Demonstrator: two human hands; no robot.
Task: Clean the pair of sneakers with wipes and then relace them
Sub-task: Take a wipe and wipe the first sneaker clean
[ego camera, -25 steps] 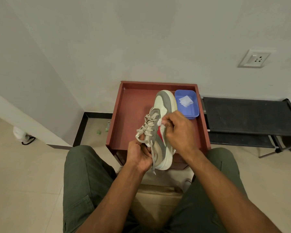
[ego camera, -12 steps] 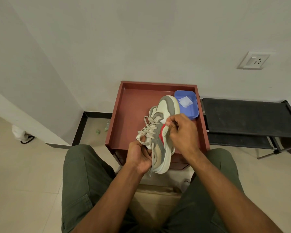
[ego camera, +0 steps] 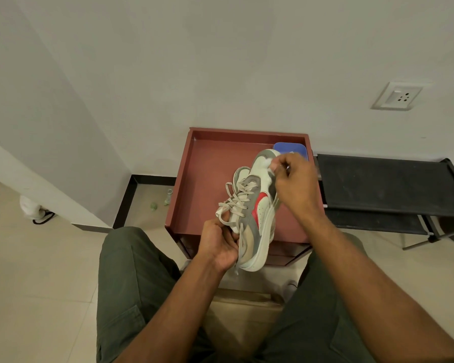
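1. I've got the sneaker (ego camera: 252, 210) held up over the red tray (ego camera: 207, 179), tilted on its side, heel end away from me, laces (ego camera: 233, 200) facing left.
2. My left hand (ego camera: 218, 244) is curled round the near end of the sneaker, fingers wrapped by the lowest laces.
3. My right hand (ego camera: 296, 184) is up at the far end, fingertips pinching a white wipe (ego camera: 269, 163) against the pale leather there.
4. Behind that hand sits a blue tub (ego camera: 291, 149) in the tray's far right corner; my knuckles cover most of it, so I can't read what's inside.
5. The tray's raised rim runs all round; its left half is bare red floor beside the sneaker.
6. Right of the tray, touching or nearly so, a black rack (ego camera: 385, 184) stands against the wall, with a socket (ego camera: 397, 96) above it.
7. Left of the tray, small greenish bits (ego camera: 165, 200) lie on the floor by the black skirting.
8. My knees flank the tray's near edge, with a tan box (ego camera: 244, 315) between them.
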